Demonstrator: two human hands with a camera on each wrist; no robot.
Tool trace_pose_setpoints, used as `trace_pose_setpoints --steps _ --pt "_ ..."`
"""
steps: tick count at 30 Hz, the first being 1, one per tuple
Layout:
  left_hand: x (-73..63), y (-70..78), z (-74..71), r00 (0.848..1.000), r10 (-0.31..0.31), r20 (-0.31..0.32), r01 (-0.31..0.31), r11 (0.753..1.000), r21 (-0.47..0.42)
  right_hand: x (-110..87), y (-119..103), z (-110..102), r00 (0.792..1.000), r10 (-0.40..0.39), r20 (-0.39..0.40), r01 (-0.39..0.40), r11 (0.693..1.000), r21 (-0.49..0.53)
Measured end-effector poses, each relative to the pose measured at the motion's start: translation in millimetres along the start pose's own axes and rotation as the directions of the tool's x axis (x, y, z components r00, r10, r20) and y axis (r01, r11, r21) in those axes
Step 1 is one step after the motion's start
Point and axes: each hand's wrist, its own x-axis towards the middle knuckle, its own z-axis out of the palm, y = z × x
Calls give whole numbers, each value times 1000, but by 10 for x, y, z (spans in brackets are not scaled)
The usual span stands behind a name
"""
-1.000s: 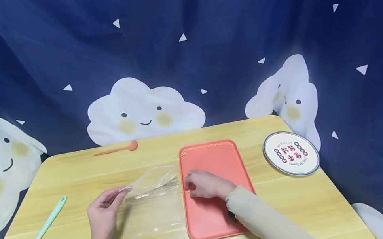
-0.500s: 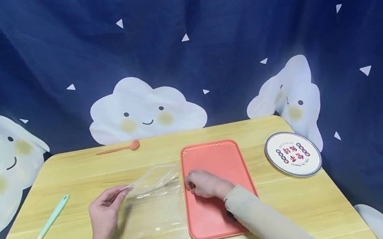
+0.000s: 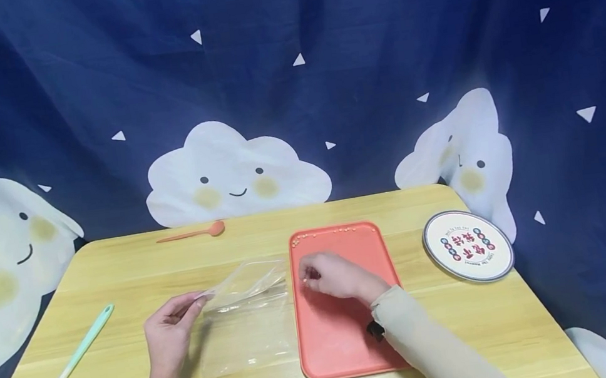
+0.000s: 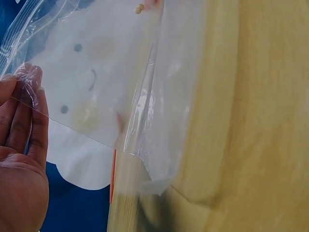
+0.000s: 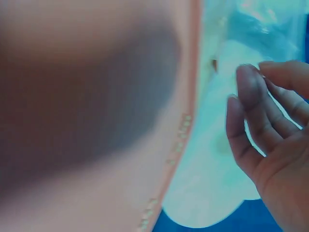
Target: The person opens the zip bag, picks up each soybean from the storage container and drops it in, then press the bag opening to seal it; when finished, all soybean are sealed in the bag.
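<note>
My left hand [image 3: 168,331] pinches the upper left edge of a clear zip-lock bag [image 3: 247,334], holding its mouth raised. In the left wrist view the film of the bag [image 4: 96,58] spreads out from the thumb and fingers. My right hand [image 3: 336,276] is over the left side of a red tray [image 3: 352,356], thumb and fingertips together. Small yellowish soybeans [image 4: 139,8] show right at its fingertips in the left wrist view. More soybeans [image 3: 344,230] lie along the tray's far edge. Seen from the right wrist, the thumb meets the fingers [image 5: 248,87].
A red spoon [image 3: 216,228] lies at the table's back edge. To the left is a long stick with a mint-green handle [image 3: 91,335]. A round white plate with printed characters [image 3: 501,253] rests at the right. A blue cloud-patterned curtain [image 3: 262,42] hangs behind the table.
My right hand has risen off the tray's left side and shifted slightly farther back, soybeans at its fingertips. The left hand keeps its pinch on the bag. The whole view drifted slightly right.
</note>
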Motion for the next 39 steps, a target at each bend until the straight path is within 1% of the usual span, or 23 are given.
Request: trace_pose_setpoints --steps 3,5,9,13,17,22,28,32,35,39 --pt "0 4 8 1000 -11 -1 11 1000 12 10 -107 -93 997 -37 -65 38 999 20" --pt "-1 6 12 1000 -13 1 13 1000 13 30 -203 -143 993 -65 -99 67 998 13" --pt "-3 6 22 1000 -8 6 8 1000 -1 104 -381 -197 984 -107 -142 111 994 21" --pt "-4 7 33 1000 -5 7 5 1000 -12 214 -471 -171 973 -155 -170 164 985 44" --pt "-2 7 34 1000 -4 3 4 1000 4 331 -524 -102 967 -194 -165 202 979 33" --pt "-7 -8 27 1000 11 4 -11 1000 7 434 -542 -11 966 -222 -134 217 975 -55" --pt "-13 -15 35 1000 12 3 -12 1000 26 466 -570 60 969 -217 -117 201 970 -134" --pt "-17 -22 31 1000 9 7 -9 1000 21 476 -616 81 969 -220 -108 201 966 -164" --pt "-18 -30 19 1000 14 12 -14 1000 15 482 -637 94 973 -214 -86 196 964 -177" --pt "-11 -30 3 1000 18 4 -18 999 32 476 -643 99 975 -208 -74 191 963 -188"
